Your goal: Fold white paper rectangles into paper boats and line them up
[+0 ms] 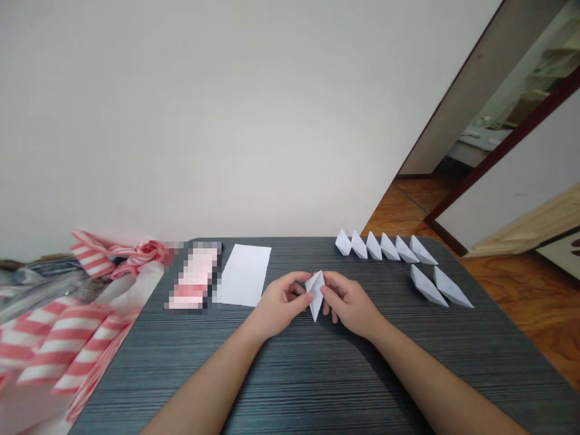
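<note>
Here, folded paper [316, 304]: clock centre, over dark tabletop [290, 380]; pinched by thumb and fingers of left hand [281, 304] at nine o'clock and right hand [352, 304] at three.
White sheet [245, 275]: flat, between nine and ten o'clock.
Pixelated item [196, 278]: nine o'clock, past the sheet; any writing unreadable.
Row of six folded pieces [373, 246]: between one and two o'clock.
Pair of folded pieces [428, 286]: three o'clock.
Striped cloth [75, 338]: between eight and nine, beside the table.

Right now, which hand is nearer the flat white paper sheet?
Left: left hand is beside the near right corner of the paper sheet; right hand farther right, beyond the folded paper.
</note>
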Tool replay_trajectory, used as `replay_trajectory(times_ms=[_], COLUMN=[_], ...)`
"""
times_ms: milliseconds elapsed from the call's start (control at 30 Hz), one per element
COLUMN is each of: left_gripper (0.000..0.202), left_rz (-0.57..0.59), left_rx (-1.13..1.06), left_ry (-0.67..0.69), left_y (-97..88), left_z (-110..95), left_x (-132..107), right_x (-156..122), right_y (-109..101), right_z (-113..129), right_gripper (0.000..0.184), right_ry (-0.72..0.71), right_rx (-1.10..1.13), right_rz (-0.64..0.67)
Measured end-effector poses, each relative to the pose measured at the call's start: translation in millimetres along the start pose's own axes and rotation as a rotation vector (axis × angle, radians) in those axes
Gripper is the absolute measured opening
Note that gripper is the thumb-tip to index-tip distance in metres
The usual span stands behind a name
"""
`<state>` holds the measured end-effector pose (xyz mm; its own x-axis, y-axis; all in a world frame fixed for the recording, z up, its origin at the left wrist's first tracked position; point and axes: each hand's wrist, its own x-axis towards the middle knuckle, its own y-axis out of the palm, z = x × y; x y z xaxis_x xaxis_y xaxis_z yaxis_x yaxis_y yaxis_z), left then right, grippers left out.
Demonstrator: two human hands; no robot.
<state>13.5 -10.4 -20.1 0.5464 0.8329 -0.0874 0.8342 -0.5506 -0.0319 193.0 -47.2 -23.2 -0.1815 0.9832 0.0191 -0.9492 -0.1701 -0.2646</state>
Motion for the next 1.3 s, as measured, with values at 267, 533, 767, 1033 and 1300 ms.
replay_trajectory(times_ms=[267,533,767,1033,1300], left_gripper=[0.038,0.034,0.037,0.035,0.023], left_rz=[0.01,0.028,-0.021,0.0,0.011], left_rx=[-0.064,-0.134,-0.197,-0.182,0.006], left_ry=[0.032,0.124,0.103,0.022,0.016], left_y=[-1.1,-0.7,-1.1,-0.1,-1.0], left_z=[0,-2,-3,0,5], left_x=[0,-1,1,3,4], right_x=[-1,-1,-1,-2,-3], right_y=[0,-5,-7,-9,-8], right_z=[2,-6,-10,-8,-5], right_gripper=[0.038,0.034,0.032,0.034,0.036], right_ry=[-0.062,0.071,-0.107,-0.27,-0.172], right_rx=[-0.102,0.005,-0.001,-0.138,-0.079], right_rz=[0.019,0.007,0.009,0.038,0.021])
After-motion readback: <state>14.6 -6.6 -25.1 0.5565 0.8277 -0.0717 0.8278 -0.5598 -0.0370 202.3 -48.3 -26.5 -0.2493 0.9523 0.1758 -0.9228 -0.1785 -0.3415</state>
